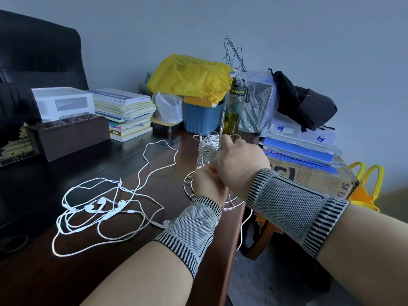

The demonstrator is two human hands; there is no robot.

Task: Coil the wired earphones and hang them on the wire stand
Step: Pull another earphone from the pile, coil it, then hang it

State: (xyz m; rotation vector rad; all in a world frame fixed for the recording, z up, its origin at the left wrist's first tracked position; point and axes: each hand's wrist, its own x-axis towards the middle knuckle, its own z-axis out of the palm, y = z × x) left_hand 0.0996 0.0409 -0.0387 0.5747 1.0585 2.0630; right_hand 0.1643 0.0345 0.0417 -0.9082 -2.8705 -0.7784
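**Earphones at the wire stand**

A dark wooden desk is sitting before a grey wall. White tangled earphones are lying loose near left. Both hands, left hand and right hand, are pinching a coiled earphone bundle on the wire stand. Far behind, a blue bin is holding paper.

dark wooden desk bears tangled earphones, wire stand, books.

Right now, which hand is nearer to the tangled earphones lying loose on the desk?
Left. The left hand is at the wire stand, just right of the loose earphones; the right hand is farther right, up at the coiled cable.
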